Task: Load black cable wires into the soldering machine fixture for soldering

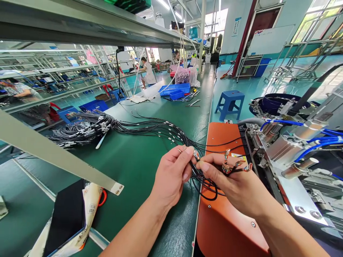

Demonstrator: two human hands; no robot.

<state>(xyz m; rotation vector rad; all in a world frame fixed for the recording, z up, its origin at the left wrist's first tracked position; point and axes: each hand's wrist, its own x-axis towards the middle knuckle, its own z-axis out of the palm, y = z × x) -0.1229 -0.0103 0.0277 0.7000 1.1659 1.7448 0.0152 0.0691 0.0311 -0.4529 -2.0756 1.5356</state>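
Note:
My left hand (171, 176) is closed in a pinch on the ends of several thin black wires (150, 127) with metal terminals. My right hand (233, 182) meets it fingertip to fingertip, pinching the same wire ends, and small copper-coloured terminals (235, 165) lie across its fingers. A loop of the black wires (207, 189) hangs below both hands, over the edge of the orange machine cover (222, 221). The wires run back across the green bench mat (128, 160) to a big bundle (80, 130) at the left.
A metal machine with blue air hoses (302, 142) stands at the right. A blue stool (229, 103) is on the floor beyond. Blue trays (175, 91) and hand tools lie farther up the bench. A shelf rail (53, 150) crosses the left. A dark pouch (66, 217) sits near me. People work far off.

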